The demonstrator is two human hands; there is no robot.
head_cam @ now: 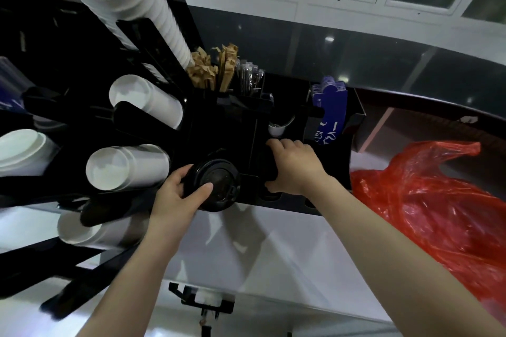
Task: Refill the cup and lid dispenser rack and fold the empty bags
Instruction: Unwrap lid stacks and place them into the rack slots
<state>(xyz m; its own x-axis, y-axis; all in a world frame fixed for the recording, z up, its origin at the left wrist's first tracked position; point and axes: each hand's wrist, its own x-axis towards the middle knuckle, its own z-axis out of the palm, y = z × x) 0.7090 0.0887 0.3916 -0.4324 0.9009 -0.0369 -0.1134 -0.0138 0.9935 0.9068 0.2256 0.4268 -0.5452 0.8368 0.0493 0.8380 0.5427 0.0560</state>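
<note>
Left of our left hand [180, 194] white paper cups [127, 169] lie stacked in the black dispenser rack [219, 128]. That hand grips a stack of black lids [216, 183], thumb across the top one. Just right, our right hand [294, 164] curls over more black lids in the next slot. Beyond it a red plastic bag [438, 200] lies crumpled on the bench [273, 254]
</note>
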